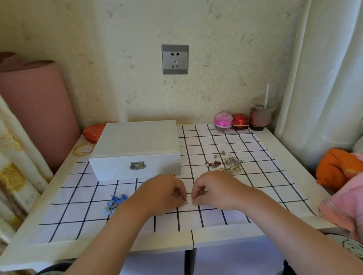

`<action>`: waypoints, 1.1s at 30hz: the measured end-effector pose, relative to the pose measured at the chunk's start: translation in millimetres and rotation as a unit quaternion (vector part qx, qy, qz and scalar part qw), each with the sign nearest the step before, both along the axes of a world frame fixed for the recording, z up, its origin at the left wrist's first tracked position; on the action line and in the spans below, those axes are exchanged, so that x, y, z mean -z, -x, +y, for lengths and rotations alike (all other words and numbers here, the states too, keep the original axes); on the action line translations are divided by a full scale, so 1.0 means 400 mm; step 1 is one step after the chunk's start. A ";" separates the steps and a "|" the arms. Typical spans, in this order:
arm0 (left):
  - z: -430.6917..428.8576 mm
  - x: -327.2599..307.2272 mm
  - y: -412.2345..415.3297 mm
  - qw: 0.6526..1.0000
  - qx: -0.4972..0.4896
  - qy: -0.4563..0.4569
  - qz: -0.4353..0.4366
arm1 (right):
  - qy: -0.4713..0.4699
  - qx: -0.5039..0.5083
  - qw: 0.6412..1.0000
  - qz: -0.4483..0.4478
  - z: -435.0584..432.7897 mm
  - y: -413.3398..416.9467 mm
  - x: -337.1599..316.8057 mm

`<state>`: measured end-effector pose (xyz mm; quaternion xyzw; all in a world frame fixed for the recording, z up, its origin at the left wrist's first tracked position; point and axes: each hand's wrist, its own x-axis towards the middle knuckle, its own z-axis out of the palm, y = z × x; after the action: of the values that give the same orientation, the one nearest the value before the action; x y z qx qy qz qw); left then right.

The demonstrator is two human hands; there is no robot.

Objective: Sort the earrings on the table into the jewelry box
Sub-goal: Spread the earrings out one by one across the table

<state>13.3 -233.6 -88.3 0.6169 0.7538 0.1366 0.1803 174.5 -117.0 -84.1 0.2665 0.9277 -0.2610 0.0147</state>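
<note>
Pale speckled wallpaper covers the wall, with a grey socket set above the far edge of the white table. A pink roll and a cream-gold curtain stand off its left edge, and white padding off its right. The light is soft and even.

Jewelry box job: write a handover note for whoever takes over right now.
Left hand pinches a small gold earring just above the checked cloth.
Right hand is curled to a pinch beside it; whether it holds anything is too small to tell.
Jewelry box: closed, latch down, far left on the cloth.
Earring pile: on the cloth, right of the box.
Blue earrings: by the left wrist.
Done: cannot tell, the box is shut.
Left: open the box, sort the earrings in.
</note>
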 end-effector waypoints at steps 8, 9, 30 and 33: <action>0.026 -0.008 -0.008 0.999 0.015 0.046 -0.003 | 0.059 0.009 0.998 0.024 0.024 -0.014 -0.012; 0.031 -0.012 -0.012 0.999 0.015 0.046 -0.008 | 0.061 0.019 0.997 0.034 0.044 -0.023 -0.016; 0.365 0.037 -0.153 0.992 0.029 -0.121 0.035 | -0.078 0.080 0.994 0.022 0.346 -0.125 0.006; 0.384 0.042 -0.148 0.993 0.012 -0.115 0.027 | -0.099 0.078 0.992 0.008 0.360 -0.119 0.003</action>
<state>72.3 -79.8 -105.2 0.6459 0.7304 0.2034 0.0890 222.2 27.1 -85.3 0.3360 0.9255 -0.1705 -0.0397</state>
